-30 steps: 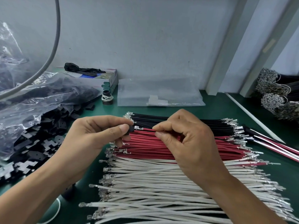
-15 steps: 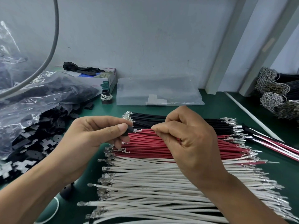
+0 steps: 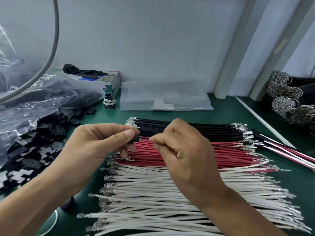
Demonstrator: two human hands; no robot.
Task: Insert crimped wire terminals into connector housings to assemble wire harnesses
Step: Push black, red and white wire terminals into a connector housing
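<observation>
Green table [image 3: 221, 113] holds rows of wires. Left hand [image 3: 95, 147] pinches a black housing [image 3: 135, 139]. Right hand [image 3: 184, 150] pinches a black wire [image 3: 144, 138].

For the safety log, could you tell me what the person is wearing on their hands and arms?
Nothing that shows. The left hand and right hand are bare: no gloves, rings or finger cots. Both forearms are bare to the frame edge, with no sleeve, watch or wrist strap in view. Anything worn higher up the arms is out of frame.
</observation>
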